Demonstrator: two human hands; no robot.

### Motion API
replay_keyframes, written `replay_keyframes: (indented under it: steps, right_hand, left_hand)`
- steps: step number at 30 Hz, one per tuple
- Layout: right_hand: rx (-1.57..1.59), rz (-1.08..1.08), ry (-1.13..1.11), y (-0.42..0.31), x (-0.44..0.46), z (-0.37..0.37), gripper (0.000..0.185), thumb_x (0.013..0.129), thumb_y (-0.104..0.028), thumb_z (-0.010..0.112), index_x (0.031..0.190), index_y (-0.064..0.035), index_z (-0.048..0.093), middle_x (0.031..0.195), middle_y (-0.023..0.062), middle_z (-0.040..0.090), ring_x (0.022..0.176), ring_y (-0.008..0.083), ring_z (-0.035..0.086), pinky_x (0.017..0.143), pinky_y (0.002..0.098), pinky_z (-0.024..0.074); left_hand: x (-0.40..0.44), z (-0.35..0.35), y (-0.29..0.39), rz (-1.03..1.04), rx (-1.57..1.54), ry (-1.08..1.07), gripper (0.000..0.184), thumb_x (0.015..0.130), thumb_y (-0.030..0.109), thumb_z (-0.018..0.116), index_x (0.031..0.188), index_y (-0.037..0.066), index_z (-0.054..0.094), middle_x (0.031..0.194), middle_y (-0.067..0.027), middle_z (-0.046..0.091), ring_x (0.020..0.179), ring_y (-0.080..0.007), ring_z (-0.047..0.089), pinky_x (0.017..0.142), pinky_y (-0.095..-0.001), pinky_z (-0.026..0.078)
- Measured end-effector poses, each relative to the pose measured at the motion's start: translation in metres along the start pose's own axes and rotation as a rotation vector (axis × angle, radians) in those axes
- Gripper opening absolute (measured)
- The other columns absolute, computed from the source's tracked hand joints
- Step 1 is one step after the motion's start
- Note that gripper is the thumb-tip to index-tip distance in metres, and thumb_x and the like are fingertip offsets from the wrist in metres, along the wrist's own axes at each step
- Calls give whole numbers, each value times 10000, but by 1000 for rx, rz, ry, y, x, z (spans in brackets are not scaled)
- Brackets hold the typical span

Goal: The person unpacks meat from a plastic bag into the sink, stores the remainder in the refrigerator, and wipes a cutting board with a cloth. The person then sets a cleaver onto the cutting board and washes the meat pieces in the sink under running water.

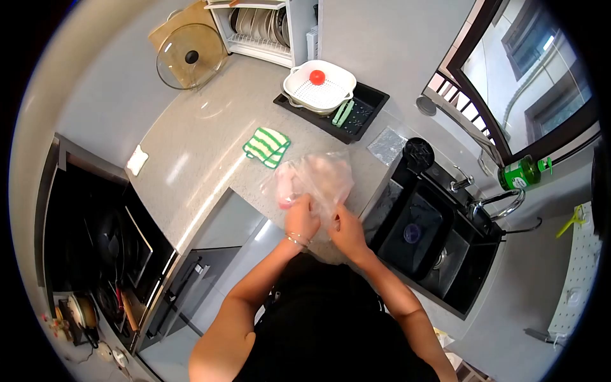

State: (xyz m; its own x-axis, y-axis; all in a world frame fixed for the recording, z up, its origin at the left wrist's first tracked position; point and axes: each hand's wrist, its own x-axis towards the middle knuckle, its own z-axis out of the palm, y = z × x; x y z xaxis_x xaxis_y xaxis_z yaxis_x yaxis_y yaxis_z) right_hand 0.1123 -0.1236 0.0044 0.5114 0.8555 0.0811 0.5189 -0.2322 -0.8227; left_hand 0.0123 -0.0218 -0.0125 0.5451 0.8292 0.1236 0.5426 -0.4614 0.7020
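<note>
A clear plastic bag (328,175) with pale pinkish contents lies on the counter right in front of me. The contents are blurred by the plastic, so their kind cannot be made out. My left hand (302,219), with thin bracelets at the wrist, is closed on the bag's near left edge. On the near right edge, the fingers of my right hand (347,230) pinch the plastic too. Just beyond the bag lies a green-and-white striped cloth (267,147), apart from both hands.
A white colander (337,79) holding a red tomato (317,77) stands on a black drain tray (349,132). To the right is a black sink (468,280) with a faucet (509,202) and a green soap bottle (520,173). A glass lid (172,60) leans at the back left.
</note>
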Motion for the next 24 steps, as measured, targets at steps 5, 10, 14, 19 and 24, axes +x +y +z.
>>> replay_keyframes:
  steps: [5, 10, 14, 19, 24]
  right_hand:
    - [-216, 16, -5, 14, 7, 5, 209, 711, -91, 621, 866, -64, 484, 778, 194, 599, 782, 407, 584, 636, 494, 436]
    - [-312, 188, 101, 38, 27, -3, 209, 705, -99, 612, 875, -106, 491, 765, 186, 608, 787, 423, 582, 626, 489, 430]
    - [-260, 291, 216, 68, 35, -22, 204, 704, -76, 591, 873, -116, 484, 762, 172, 611, 786, 423, 581, 641, 480, 431]
    - [-209, 286, 259, 79, 38, -34, 206, 692, -63, 582, 868, -98, 481, 762, 166, 600, 789, 410, 576, 653, 454, 434]
    - [-63, 171, 18, 84, 44, -39, 244, 672, -100, 633, 873, -79, 496, 755, 153, 588, 753, 360, 574, 638, 415, 433]
  left_hand:
    - [-16, 0, 12, 191, -21, -52, 212, 633, 28, 611, 823, 28, 516, 740, -193, 568, 717, -399, 575, 599, -451, 452]
    - [-20, -11, 18, 237, 66, 0, 156, 633, 5, 591, 739, 37, 481, 691, -184, 539, 685, -391, 564, 560, -439, 441]
    - [-13, -38, 8, 173, 54, 55, 150, 631, -17, 555, 710, 45, 443, 671, -163, 513, 642, -384, 542, 539, -448, 419]
    - [-14, -61, -3, 174, 18, 130, 179, 614, -39, 543, 695, 49, 410, 652, -159, 474, 611, -385, 514, 527, -435, 407]
    - [-13, -86, -19, -30, -116, 62, 233, 620, -94, 525, 645, 54, 347, 561, -43, 338, 528, -111, 382, 473, -261, 319]
